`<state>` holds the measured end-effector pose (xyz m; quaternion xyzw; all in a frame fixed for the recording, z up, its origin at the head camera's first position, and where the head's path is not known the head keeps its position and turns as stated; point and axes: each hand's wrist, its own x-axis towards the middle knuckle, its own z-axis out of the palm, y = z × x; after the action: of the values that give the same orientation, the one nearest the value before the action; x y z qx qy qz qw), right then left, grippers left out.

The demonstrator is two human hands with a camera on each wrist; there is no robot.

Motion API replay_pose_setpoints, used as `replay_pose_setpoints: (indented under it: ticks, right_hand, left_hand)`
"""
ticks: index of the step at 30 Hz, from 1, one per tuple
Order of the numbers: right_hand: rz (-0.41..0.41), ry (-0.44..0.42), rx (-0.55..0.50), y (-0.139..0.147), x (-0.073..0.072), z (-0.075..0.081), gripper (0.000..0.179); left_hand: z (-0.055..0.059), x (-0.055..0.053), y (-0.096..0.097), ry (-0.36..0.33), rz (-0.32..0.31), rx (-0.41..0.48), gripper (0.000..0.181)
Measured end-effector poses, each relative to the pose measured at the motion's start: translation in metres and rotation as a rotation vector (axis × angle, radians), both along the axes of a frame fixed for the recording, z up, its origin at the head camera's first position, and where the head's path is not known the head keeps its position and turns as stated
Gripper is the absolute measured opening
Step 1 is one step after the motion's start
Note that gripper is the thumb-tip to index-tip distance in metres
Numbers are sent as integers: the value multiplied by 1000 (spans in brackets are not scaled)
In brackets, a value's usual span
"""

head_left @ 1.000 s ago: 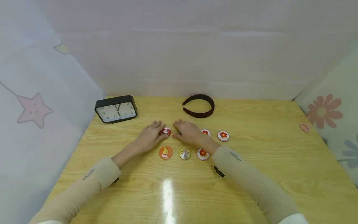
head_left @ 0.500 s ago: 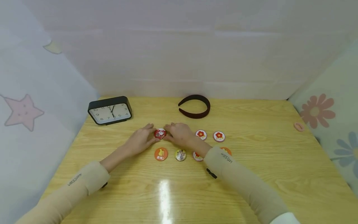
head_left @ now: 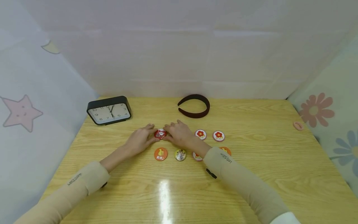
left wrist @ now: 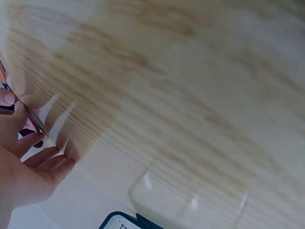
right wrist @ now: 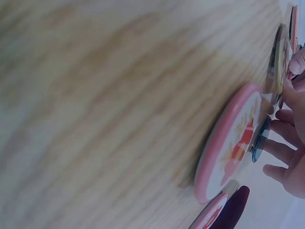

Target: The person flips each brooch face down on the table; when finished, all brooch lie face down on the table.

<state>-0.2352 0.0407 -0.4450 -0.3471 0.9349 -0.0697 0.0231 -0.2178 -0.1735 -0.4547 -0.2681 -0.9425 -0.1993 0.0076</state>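
A round red badge (head_left: 160, 133) with a white-bearded figure lies on the wooden table between both hands. My left hand (head_left: 138, 141) pinches its left edge between thumb and fingertips. From the other side, my right hand (head_left: 179, 135) holds the right edge with thumb and index finger. Just in front of them lie an orange thumbs-up badge (head_left: 160, 154) and a yellow-rimmed badge (head_left: 180, 155). In the right wrist view, a blue badge (right wrist: 261, 139) sits beneath the right hand's other fingers, and a pink-rimmed badge (right wrist: 231, 145) shows up close.
Red-flower badges (head_left: 218, 136) lie right of the hands, with another orange badge (head_left: 225, 151) partly behind the right sleeve. A black clock (head_left: 109, 110) stands at the back left. A dark headband (head_left: 206, 105) lies behind the badges; a pink ring (head_left: 298, 125) is far right.
My right hand has moved left from beside the red badge to its right edge. The left hand stays at the left edge. The head view has shifted slightly.
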Motion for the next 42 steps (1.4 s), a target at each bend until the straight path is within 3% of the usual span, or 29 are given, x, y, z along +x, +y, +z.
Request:
replay_pose_setpoints:
  ticks: [15,23,28,36,42]
  right_hand:
    - [26,-2,16,-5,-2,1,51]
    - [80,-10,3,-1,-4,5,45]
    - [123,63,31,3,-2,2,41]
    - [176,257,2,5,-3,-6,30]
    - [126,260,-99,3,-5,-7,24]
  left_hand:
    - [2,-1,-2,6,-46,-4,50]
    - [3,-2,-3,-32,-54,-3,50]
    - [5,-6,-2,-22,-66,-1,47]
    - [7,-4,-1,17,-48,-21,48]
    - [4,-3,-2,64,-48,-52,52]
